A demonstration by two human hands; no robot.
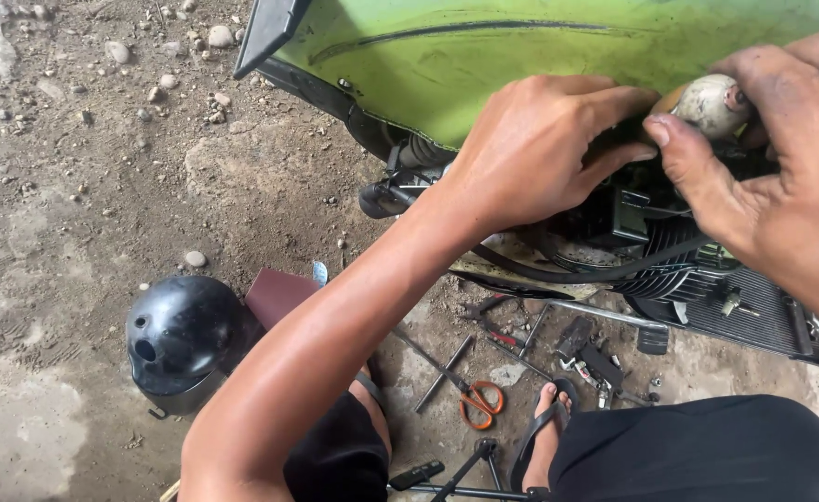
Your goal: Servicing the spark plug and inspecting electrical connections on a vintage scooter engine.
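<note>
Here, your left hand [544, 149] is curled down over the dark engine parts under the green body panel [484, 56], fingers bent; whether it grips anything beneath cannot be told. Your right hand [763, 177] is closed around a rounded, dirty white part [710, 104], thumb below and fingers over the top, right at the panel's lower edge. The two hands are just beside each other, fingertips nearly meeting at that part.

Below them a black cable [558, 272] loops past the finned engine block [670, 260]. A black domed shell [182, 339] sits open-side down on the dirt, so anything inside is hidden. Against it lies a dark red flat piece [275, 293]. Orange-handled scissors [479, 400] and loose metal tools [521, 325] lie between your knees, near your sandalled foot [544, 428].
</note>
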